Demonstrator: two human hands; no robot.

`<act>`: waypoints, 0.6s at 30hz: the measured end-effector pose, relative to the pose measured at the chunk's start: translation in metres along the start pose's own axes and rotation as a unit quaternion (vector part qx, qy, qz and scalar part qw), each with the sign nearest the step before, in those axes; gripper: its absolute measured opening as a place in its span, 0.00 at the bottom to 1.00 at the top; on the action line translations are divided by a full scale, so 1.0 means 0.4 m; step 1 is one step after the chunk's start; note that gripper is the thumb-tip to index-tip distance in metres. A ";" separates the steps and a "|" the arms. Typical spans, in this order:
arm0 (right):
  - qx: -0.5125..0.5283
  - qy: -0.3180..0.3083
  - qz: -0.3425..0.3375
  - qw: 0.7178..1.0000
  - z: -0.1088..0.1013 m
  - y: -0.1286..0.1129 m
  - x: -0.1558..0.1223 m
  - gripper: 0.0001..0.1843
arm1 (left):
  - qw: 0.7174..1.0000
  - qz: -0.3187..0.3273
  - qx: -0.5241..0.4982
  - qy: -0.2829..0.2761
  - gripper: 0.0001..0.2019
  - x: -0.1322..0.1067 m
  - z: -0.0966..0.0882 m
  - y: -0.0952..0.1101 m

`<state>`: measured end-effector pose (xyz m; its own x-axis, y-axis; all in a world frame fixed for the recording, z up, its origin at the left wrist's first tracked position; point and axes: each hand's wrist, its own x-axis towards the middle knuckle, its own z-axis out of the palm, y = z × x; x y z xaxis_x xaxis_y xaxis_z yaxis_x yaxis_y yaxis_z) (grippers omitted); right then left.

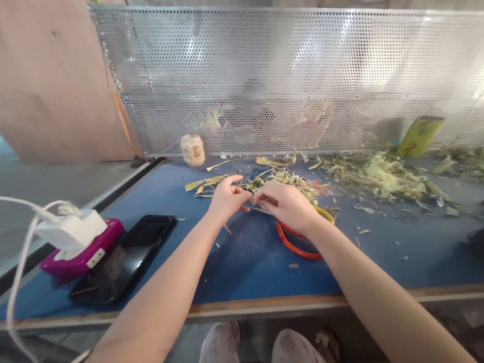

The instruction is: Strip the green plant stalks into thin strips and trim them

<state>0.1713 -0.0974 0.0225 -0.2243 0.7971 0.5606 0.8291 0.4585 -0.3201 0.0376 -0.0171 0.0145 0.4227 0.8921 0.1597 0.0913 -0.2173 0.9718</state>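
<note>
My left hand (pixel 227 197) pinches a thin green stem (pixel 252 187) over the blue tabletop (pixel 244 260). Close beside it, my right hand (pixel 289 206) is closed on scissors with red-orange handles (pixel 296 246), whose loops show below the wrist. The thin blade (pixel 257 208) points left toward my left fingers. A small heap of cut green and yellow plant scraps (pixel 289 179) lies just behind both hands.
A black phone (pixel 122 261) lies at the left beside a magenta box (pixel 81 256) carrying a white charger (pixel 71 229) and cable. A twine roll (pixel 192 150) stands before the perforated metal screen (pixel 299 76). More plant trimmings (pixel 380 174) and a yellow-green container (pixel 419 135) sit right.
</note>
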 end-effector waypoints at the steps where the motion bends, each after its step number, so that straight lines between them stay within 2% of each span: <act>1: 0.031 0.003 -0.002 1.000 0.004 0.001 0.001 0.09 | 1.000 -0.002 -0.005 0.003 0.33 0.000 -0.001 0.000; 6: 0.199 -0.003 0.047 0.979 0.017 0.005 0.005 0.08 | 1.000 0.009 -0.018 0.008 0.31 0.001 0.000 -0.004; 10: 0.272 -0.024 0.100 0.957 0.020 -0.005 0.004 0.04 | 0.999 0.033 0.005 0.012 0.32 0.000 -0.003 -0.006; 12: 0.276 -0.046 0.110 0.954 0.025 -0.016 0.002 0.02 | 0.998 0.043 0.012 0.034 0.30 -0.001 -0.009 -0.004; 14: 0.239 -0.054 0.104 0.964 0.031 -0.026 0.002 0.02 | 0.998 0.044 0.011 0.051 0.27 -0.001 -0.017 -0.003; 16: 0.189 -0.026 0.099 0.977 0.031 -0.029 0.003 0.04 | 0.998 0.046 0.027 0.032 0.25 0.001 -0.021 -0.005; 18: 0.160 0.026 0.104 0.981 0.026 -0.020 0.005 0.07 | 0.996 0.064 0.059 -0.010 0.23 0.005 -0.020 -0.010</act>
<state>0.1587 -0.0954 0.0183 -0.0342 0.8696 0.4926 0.6488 0.3942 -0.6509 0.0308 -0.0115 0.0121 0.4559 0.8461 0.2761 0.1397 -0.3744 0.9167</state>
